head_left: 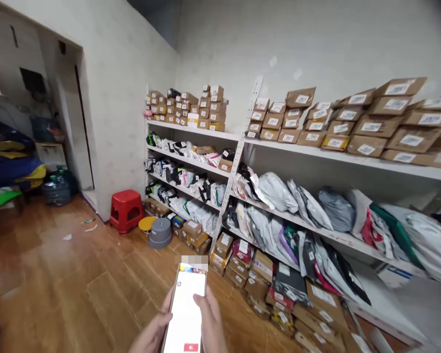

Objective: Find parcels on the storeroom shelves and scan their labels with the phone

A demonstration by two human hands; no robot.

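Red stool (pixel 126 210), grey stool (pixel 160 232), brown boxes (pixel 375 122), white-screened phone (pixel 185 311), brown wood-grain floor (pixel 59 284)
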